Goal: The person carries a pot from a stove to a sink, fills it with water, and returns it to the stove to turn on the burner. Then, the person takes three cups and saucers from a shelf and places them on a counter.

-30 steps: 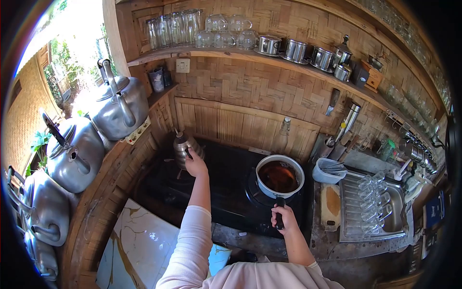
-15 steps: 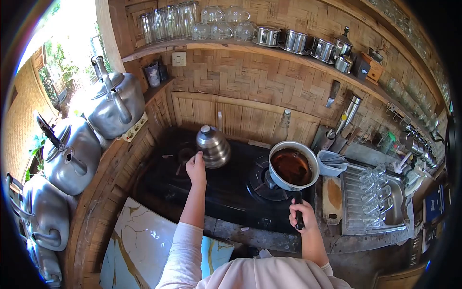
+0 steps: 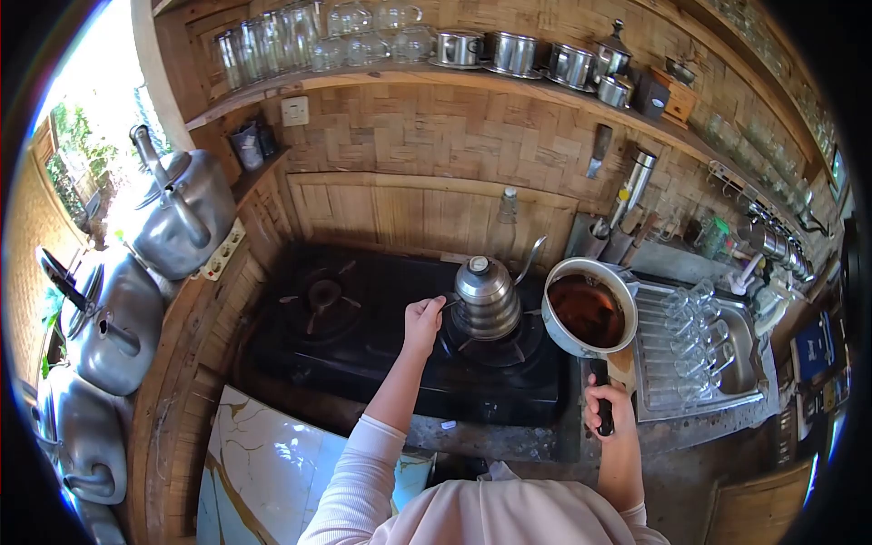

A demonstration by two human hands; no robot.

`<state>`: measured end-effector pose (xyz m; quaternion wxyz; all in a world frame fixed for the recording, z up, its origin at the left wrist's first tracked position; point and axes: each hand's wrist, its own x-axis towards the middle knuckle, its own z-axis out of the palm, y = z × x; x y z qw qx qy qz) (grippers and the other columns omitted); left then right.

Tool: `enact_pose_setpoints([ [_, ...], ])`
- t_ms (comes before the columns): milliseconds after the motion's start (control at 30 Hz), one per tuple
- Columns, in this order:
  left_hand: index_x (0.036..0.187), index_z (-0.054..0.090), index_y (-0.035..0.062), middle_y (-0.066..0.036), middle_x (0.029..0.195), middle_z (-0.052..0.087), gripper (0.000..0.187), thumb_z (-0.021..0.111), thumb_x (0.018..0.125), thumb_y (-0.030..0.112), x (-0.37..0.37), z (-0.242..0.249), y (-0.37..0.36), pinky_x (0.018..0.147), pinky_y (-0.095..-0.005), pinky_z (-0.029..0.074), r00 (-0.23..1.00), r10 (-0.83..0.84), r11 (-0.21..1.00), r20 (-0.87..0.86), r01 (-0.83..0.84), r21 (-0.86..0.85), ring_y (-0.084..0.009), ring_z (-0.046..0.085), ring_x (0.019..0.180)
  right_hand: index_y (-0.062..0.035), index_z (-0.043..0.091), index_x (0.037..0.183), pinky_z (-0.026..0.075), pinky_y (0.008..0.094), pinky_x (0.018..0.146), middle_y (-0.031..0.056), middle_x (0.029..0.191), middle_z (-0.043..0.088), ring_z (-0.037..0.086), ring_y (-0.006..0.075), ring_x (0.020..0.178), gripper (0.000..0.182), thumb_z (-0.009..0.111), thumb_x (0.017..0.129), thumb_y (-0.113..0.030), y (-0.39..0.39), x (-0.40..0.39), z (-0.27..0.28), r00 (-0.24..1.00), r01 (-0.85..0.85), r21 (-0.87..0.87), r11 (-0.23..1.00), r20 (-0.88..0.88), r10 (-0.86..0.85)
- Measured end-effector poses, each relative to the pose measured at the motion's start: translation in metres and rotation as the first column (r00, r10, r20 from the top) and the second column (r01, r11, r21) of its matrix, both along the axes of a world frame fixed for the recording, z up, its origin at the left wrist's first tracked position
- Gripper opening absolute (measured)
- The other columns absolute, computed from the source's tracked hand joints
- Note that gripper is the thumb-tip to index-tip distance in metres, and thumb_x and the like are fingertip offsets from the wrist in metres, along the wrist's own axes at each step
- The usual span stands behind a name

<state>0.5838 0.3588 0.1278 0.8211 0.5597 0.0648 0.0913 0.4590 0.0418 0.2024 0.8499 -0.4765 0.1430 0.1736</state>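
Note:
My left hand [image 3: 423, 324] is closed around the handle of a steel gooseneck kettle [image 3: 488, 304]. The kettle is upright over the right burner of the black stove [image 3: 400, 386], its thin spout pointing right. A saucepan [image 3: 589, 348] with dark brown liquid [image 3: 588, 311] inside is in my right hand [image 3: 609, 411], which wraps round its black handle. The pan is held level beyond the stove's right end, overlapping a wooden board in this view. The left burner [image 3: 323, 295] has nothing on it.
Large aluminium kettles [image 3: 186, 213] line the ledge at left. Upside-down glass mugs [image 3: 699, 341] fill the drainboard beside the sink [image 3: 740, 331] at right. A glass bottle [image 3: 505, 222] stands behind the stove. Glasses and metal drip filters [image 3: 513, 54] crowd the shelf above.
The steel kettle has moved right, from near the left burner to over the right one. The saucepan has shifted right, off that burner. The camera view has turned slightly too.

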Motion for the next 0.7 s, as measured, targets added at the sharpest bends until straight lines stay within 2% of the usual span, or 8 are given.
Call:
enact_pose_setpoints([
  [233, 0.045, 0.042, 0.0096, 0.003, 0.042, 0.036, 0.037, 0.056, 0.078, 0.017, 0.026, -0.012, -0.024, 0.037, -0.0233, 0.018, 0.993, -0.114, 0.991, 0.027, 0.112, 0.073, -0.0055, 0.027, 0.035, -0.0052, 0.045, 0.089, 0.034, 0.0285, 0.029, 0.0072, 0.051, 0.044, 0.04, 0.0185, 0.03, 0.019, 0.05, 0.071, -0.003, -0.023, -0.014, 0.007, 0.998, 0.067, -0.039, 0.997, -0.005, -0.067],
  [300, 0.045, 0.044, 0.0092, 0.003, 0.041, 0.037, 0.036, 0.056, 0.078, 0.017, 0.027, -0.008, -0.026, 0.037, -0.0233, 0.018, 0.993, -0.119, 0.989, 0.015, 0.117, 0.086, -0.0057, 0.028, 0.035, -0.0061, 0.044, 0.089, 0.03, 0.0263, 0.026, 0.0057, 0.051, 0.043, 0.037, 0.0157, 0.028, 0.018, 0.047, 0.071, -0.003, -0.024, -0.018, 0.011, 0.997, 0.079, -0.059, 0.995, -0.006, -0.08],
  [333, 0.046, 0.041, 0.011, 0.006, 0.043, 0.034, 0.038, 0.057, 0.079, 0.014, 0.026, -0.006, -0.027, 0.037, -0.0227, 0.018, 0.994, -0.111, 0.99, 0.011, 0.109, 0.09, -0.0034, 0.028, 0.037, -0.0058, 0.044, 0.09, 0.03, 0.0264, 0.026, 0.0058, 0.051, 0.043, 0.037, 0.0157, 0.028, 0.019, 0.047, 0.071, -0.004, -0.027, -0.018, 0.01, 0.998, 0.058, -0.052, 0.997, -0.008, -0.059],
  [467, 0.046, 0.042, 0.0102, 0.006, 0.044, 0.035, 0.037, 0.057, 0.079, 0.015, 0.03, -0.01, -0.026, 0.038, -0.0228, 0.018, 0.989, -0.148, 0.984, -0.008, 0.148, 0.103, -0.0033, 0.028, 0.038, -0.0036, 0.041, 0.092, 0.03, 0.0273, 0.027, 0.0064, 0.05, 0.043, 0.038, 0.0161, 0.028, 0.023, 0.048, 0.07, -0.005, -0.035, -0.024, 0.015, 0.999, 0.041, -0.083, 0.996, -0.02, -0.043],
  [500, 0.046, 0.042, 0.0097, 0.005, 0.043, 0.036, 0.037, 0.056, 0.079, 0.015, 0.032, -0.01, -0.026, 0.038, -0.0229, 0.019, 0.987, -0.16, 0.976, -0.002, 0.158, 0.15, -0.0042, 0.028, 0.037, -0.0036, 0.041, 0.092, 0.03, 0.0273, 0.027, 0.0064, 0.05, 0.043, 0.038, 0.0161, 0.028, 0.023, 0.048, 0.07, -0.005, -0.039, -0.025, 0.018, 0.999, 0.042, -0.083, 0.996, -0.021, -0.044],
  [600, 0.046, 0.042, 0.0094, 0.004, 0.042, 0.036, 0.037, 0.055, 0.08, 0.016, 0.034, -0.007, -0.029, 0.038, -0.0231, 0.019, 0.985, -0.172, 0.961, -0.002, 0.168, 0.217, -0.0049, 0.028, 0.036, -0.002, 0.042, 0.09, 0.034, 0.0286, 0.03, 0.0086, 0.052, 0.045, 0.042, 0.0191, 0.031, 0.023, 0.052, 0.07, -0.005, -0.053, -0.029, 0.027, 0.994, -0.106, -0.184, 0.977, -0.021, 0.104],
  [700, 0.046, 0.042, 0.0094, 0.005, 0.042, 0.036, 0.037, 0.055, 0.08, 0.017, 0.039, -0.009, -0.03, 0.037, -0.0234, 0.019, 0.989, -0.15, 0.961, 0.01, 0.143, 0.235, -0.0044, 0.028, 0.036, -0.0018, 0.041, 0.091, 0.034, 0.0281, 0.03, 0.0083, 0.053, 0.045, 0.042, 0.0188, 0.032, 0.023, 0.052, 0.071, -0.006, -0.059, -0.032, 0.042, 0.982, -0.188, -0.157, 0.969, -0.052, 0.183],
])
